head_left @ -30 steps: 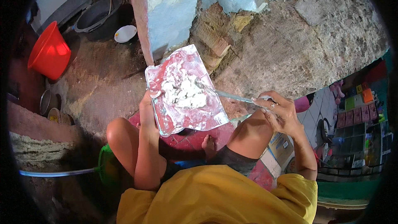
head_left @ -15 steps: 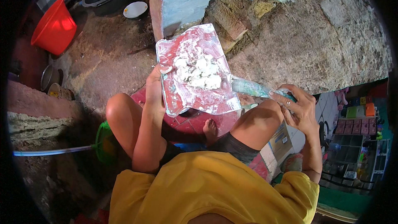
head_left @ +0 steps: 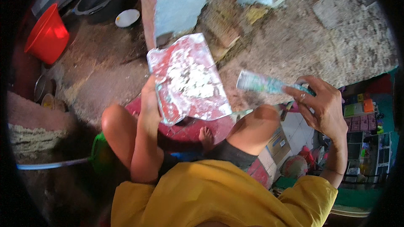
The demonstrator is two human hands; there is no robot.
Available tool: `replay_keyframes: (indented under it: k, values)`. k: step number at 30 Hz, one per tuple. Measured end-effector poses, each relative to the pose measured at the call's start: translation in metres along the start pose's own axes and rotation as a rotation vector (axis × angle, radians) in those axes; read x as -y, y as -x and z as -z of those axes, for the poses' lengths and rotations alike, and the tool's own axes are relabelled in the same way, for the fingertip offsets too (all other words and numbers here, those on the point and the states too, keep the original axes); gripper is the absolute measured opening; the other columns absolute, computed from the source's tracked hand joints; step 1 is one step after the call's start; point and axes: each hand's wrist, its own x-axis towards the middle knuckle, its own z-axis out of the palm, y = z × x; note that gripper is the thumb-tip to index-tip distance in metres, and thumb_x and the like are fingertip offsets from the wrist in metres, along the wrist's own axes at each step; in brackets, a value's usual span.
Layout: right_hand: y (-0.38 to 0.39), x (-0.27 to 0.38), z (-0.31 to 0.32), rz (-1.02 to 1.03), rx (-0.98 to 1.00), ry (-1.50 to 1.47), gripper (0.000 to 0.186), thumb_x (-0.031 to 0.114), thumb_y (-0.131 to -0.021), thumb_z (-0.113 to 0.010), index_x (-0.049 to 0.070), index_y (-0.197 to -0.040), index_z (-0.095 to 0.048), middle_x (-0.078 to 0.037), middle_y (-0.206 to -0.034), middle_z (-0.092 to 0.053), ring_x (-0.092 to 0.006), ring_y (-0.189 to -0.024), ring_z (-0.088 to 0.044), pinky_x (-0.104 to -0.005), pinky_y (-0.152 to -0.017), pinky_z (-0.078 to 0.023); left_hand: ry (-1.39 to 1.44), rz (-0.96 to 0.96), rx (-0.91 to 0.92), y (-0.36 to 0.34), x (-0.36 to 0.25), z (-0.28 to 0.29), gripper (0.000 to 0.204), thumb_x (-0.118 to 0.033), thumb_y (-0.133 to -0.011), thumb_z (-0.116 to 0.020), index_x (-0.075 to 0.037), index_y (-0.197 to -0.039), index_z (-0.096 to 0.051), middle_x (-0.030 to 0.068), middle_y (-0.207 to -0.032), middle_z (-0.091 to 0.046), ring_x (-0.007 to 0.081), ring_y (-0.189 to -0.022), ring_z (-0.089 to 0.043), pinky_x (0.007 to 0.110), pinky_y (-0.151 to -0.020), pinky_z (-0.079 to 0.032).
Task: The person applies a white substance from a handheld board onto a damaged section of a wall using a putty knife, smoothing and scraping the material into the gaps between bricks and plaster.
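Observation:
My left hand grips the left edge of a flat red board, its fingers mostly hidden beneath. Lumpy white paste lies across the middle of the board, and white smears reach its edges. To the right, my right hand is closed around the handle of a putty knife. Its wide, paste-smeared teal blade points left, apart from the board. The board is held above my lap, between my knees.
A rough earthen surface spreads ahead and right, beside a pale blue wall corner. At far left are a red bucket, a black tub and a white plate. Shelves with goods stand at the right.
My right hand has drawn the putty knife off the board, to the right. The whole view has shifted slightly; my left hand still holds the board.

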Motion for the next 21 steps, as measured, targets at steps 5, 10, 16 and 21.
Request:
replay_keyframes:
  k: [5, 10, 16, 21]
  values:
    - [-0.007, -0.037, 0.006, -0.162, -0.141, 0.316, 0.049, 0.004, -0.066, -0.059, 0.023, -0.111, -0.062, -0.009, -0.104, -0.057, -0.0255, -0.086, -0.057, -0.0343, -0.068, -0.048, 0.019, -0.032, -0.011, 0.002, -0.004, -0.006, 0.037, -0.022, -0.089, -0.045, 0.003, -0.116, -0.048, 0.0157, -0.106, -0.06, 0.0266, -0.093, -0.061, 0.041, -0.083, -0.05]
    - [-0.016, -0.093, 0.011, -0.043, -0.249, 0.596, 0.041, 0.001, -0.077, -0.057, 0.02, -0.113, -0.06, -0.008, -0.104, -0.055, -0.0248, -0.09, -0.054, -0.0361, -0.07, -0.046, -0.018, -0.043, -0.063, 0.002, -0.001, 0.001, 0.036, -0.02, -0.088, -0.045, 0.002, -0.116, -0.049, 0.0147, -0.107, -0.059, 0.0265, -0.092, -0.061, 0.04, -0.082, -0.05]
    - [-0.03, -0.064, -0.055, -0.445, -0.657, -0.049, 0.039, 0.003, -0.081, -0.059, 0.015, -0.118, -0.058, -0.014, -0.101, -0.059, -0.0275, -0.084, -0.06, -0.035, -0.076, -0.048, -0.027, -0.065, -0.088, 0.01, -0.004, 0.002, 0.036, -0.02, -0.087, -0.045, 0.002, -0.115, -0.049, 0.0154, -0.107, -0.059, 0.0274, -0.093, -0.06, 0.042, -0.084, -0.049]
    - [-0.059, -0.036, -0.135, -0.513, -1.015, -0.161, 0.042, 0.004, -0.078, -0.062, 0.013, -0.119, -0.057, -0.013, -0.093, -0.055, -0.0243, -0.077, -0.055, -0.0337, -0.067, -0.046, -0.001, -0.041, -0.018, 0.009, -0.003, -0.006, 0.038, -0.019, -0.085, -0.048, 0.004, -0.116, -0.049, 0.0143, -0.107, -0.059, 0.0268, -0.093, -0.06, 0.038, -0.085, -0.048]
